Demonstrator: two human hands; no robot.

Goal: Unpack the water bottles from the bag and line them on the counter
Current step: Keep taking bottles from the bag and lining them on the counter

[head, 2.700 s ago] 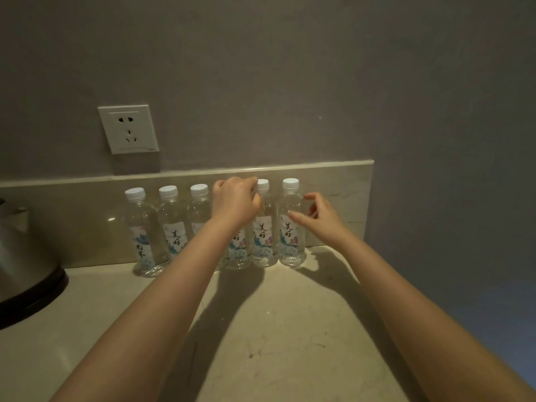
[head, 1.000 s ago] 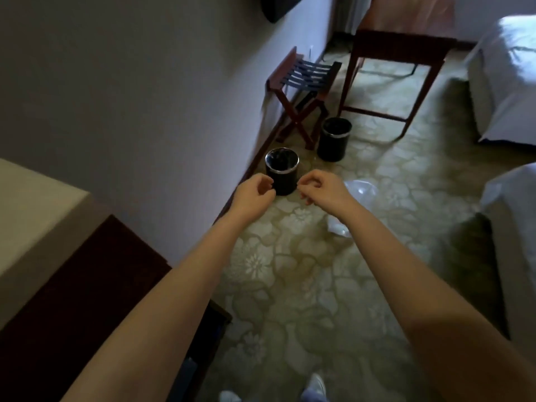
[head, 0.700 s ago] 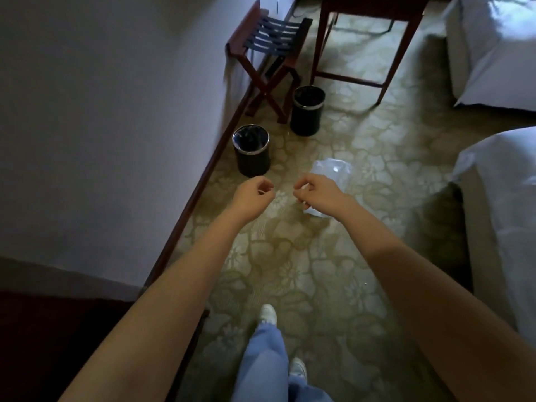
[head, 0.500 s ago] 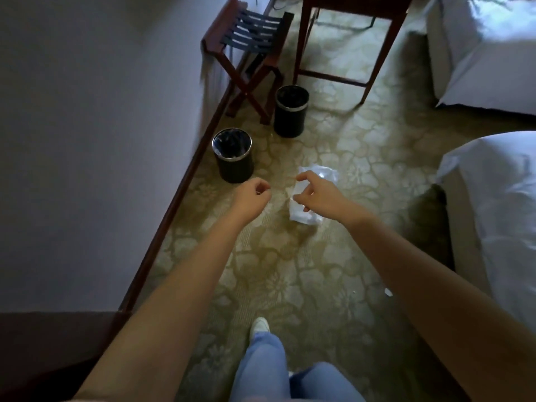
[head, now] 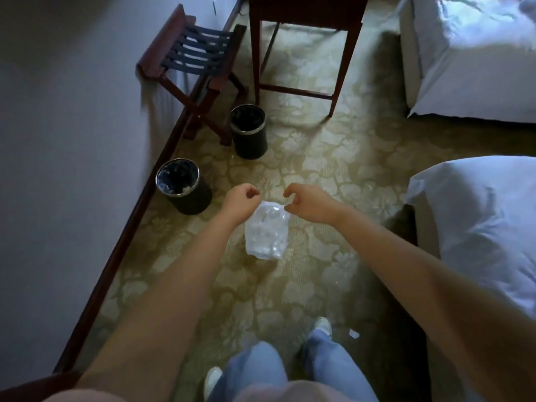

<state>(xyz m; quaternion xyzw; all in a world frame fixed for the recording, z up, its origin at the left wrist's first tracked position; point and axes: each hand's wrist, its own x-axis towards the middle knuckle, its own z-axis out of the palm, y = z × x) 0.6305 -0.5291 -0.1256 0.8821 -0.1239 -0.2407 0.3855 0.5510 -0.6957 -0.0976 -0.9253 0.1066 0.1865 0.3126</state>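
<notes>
A crumpled clear plastic bag (head: pixel 267 231) lies on the patterned carpet in front of my feet. I cannot make out what is inside it. Both arms are stretched out above it. My left hand (head: pixel 239 199) hovers over the bag's upper left edge, its fingers curled into a loose fist with nothing in it. My right hand (head: pixel 308 202) hovers at the bag's upper right corner, with thumb and forefinger bent and a gap between them, holding nothing. No water bottles and no counter are in view.
Two black waste bins (head: pixel 184 185) (head: pixel 249 131) stand by the left wall. Behind them are a folding luggage rack (head: pixel 193 58) and a dark wooden table (head: pixel 304 47). White beds (head: pixel 481 224) (head: pixel 470 53) fill the right side. A paper scrap (head: pixel 353 333) lies near my right shoe.
I have turned from the counter with its row of bottles to the floor and walked up to the bag. Both hands now hang over it, and the right hand's fingers have spread slightly.
</notes>
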